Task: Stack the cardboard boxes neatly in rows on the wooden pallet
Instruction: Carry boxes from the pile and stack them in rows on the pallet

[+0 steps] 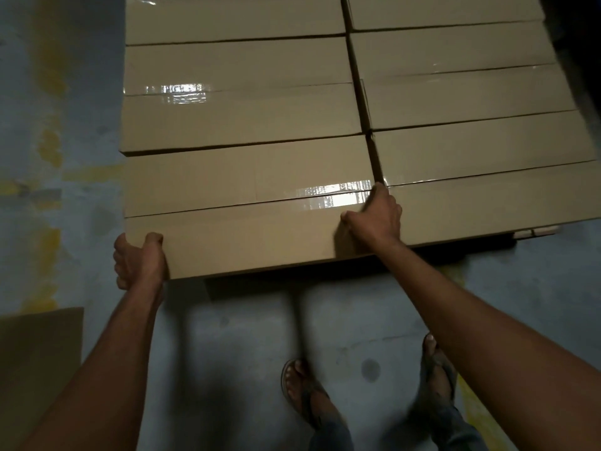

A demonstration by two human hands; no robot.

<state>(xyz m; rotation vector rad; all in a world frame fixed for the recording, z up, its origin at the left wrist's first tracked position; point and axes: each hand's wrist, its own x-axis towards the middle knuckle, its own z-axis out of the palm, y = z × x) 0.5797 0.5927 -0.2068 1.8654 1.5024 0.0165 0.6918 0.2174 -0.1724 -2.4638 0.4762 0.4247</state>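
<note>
The nearest cardboard box (227, 242) lies at the near end of the left column, and both hands hold it. The left hand (138, 262) grips the near left corner, with the thumb on the top and the fingers curled round the end. The right hand (374, 219) grips the right end; its thumb presses on the top and its fingers go into the narrow gap beside the right column (471, 141). Shiny tape (335, 193) covers the middle seam of the box. More boxes (234, 63) lie behind it, touching, in tidy rows. What carries them is in shadow. Two feet in sandals (302, 388) stand on the blue-grey floor (65, 222). A cardboard sheet (39, 353) lies at the near left.
</note>
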